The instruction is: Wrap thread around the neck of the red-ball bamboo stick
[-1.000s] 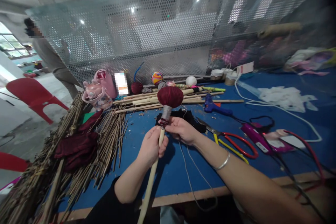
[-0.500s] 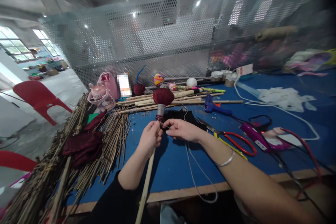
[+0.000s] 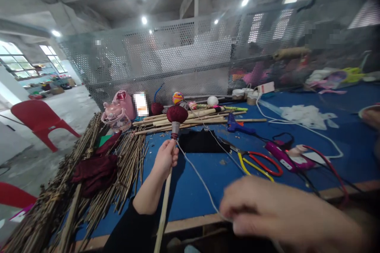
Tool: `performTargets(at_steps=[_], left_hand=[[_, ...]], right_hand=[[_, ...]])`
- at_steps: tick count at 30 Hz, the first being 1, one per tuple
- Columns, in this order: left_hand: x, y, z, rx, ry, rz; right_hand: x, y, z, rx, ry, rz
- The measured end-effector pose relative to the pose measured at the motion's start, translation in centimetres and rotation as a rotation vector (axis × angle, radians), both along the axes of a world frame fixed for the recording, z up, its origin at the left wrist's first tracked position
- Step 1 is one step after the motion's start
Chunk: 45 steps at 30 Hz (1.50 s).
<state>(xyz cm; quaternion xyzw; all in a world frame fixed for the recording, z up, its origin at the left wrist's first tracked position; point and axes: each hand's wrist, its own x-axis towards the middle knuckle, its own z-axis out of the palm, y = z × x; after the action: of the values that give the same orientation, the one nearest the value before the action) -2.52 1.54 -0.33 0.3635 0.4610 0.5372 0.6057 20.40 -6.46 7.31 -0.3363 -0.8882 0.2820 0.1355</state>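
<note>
My left hand (image 3: 166, 155) is closed around a pale wooden stick (image 3: 165, 209), just below its top. The stick carries a dark red cloth-covered ball (image 3: 177, 115), with a silvery-grey neck (image 3: 175, 127) and dark red cord wound beneath it. A thin grey-white string (image 3: 199, 177) runs from the stick at my left hand down to my right hand (image 3: 252, 205), which is low at the right and blurred by motion. Its thumb and fingers close on the string. Between the hands and the far sticks lies a piece of black cloth (image 3: 204, 141).
Scissors with red and yellow handles (image 3: 265, 164), a blue glue gun (image 3: 239, 124) and a purple device (image 3: 285, 156) with cables are on the right. Bundled thin sticks (image 3: 127, 162) and dark red cloth (image 3: 96, 172) cover the left. A perforated metal screen (image 3: 166, 59) stands behind.
My right hand has moved away from the stick, down and right toward the camera, drawing the string out into a longer line. My left hand keeps its hold on the stick.
</note>
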Motion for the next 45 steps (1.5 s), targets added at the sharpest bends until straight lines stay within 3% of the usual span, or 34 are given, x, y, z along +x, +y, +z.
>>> performTargets(at_steps=[3,5,8,11,15,17,22,27,34,39,42,45], left_hand=[[0.4,-0.7,0.4,0.009,0.067,-0.019],[0.7,-1.0,0.5,0.013,0.106,-0.019],[1.2,-1.2,0.6,0.007,0.120,-0.032],[1.4,-1.2,0.6,0.018,0.171,-0.031],[1.3,-1.1,0.2,0.064,0.356,0.018],[1.1,-1.0,-0.1,0.081,0.430,0.057],[1.0,-0.7,-0.2,0.060,0.395,0.082],[1.5,-1.0,0.5,-0.012,0.100,0.029],[1.7,-1.4,0.7,0.079,0.006,0.036],[1.7,-1.8,1.2,0.160,0.038,-0.088],[1.9,-2.0,1.0,0.139,0.107,-0.148],[2.0,-1.9,0.2,0.143,0.256,-0.023]], right_hand=[[0.0,3.9,-2.0,0.019,0.084,-0.352],[-0.7,6.1,-3.3,-0.098,0.225,-0.444],[-2.7,8.4,-4.6,-0.394,0.406,-0.359],[-5.5,10.1,-5.5,-0.454,0.540,-0.334],[-8.8,12.3,-6.6,-0.756,0.560,-0.147],[-9.6,13.0,-7.1,-0.831,0.527,-0.163],[-9.3,12.8,-7.1,-0.758,0.564,-0.276],[-8.5,12.1,-6.5,-0.757,0.727,-0.250],[-8.6,12.7,-6.9,-0.823,0.803,-0.163],[-8.1,12.8,-6.8,-0.929,0.869,-0.037],[-8.0,12.5,-6.8,-0.908,0.886,-0.062],[-8.4,12.2,-7.2,-0.860,0.845,-0.154]])
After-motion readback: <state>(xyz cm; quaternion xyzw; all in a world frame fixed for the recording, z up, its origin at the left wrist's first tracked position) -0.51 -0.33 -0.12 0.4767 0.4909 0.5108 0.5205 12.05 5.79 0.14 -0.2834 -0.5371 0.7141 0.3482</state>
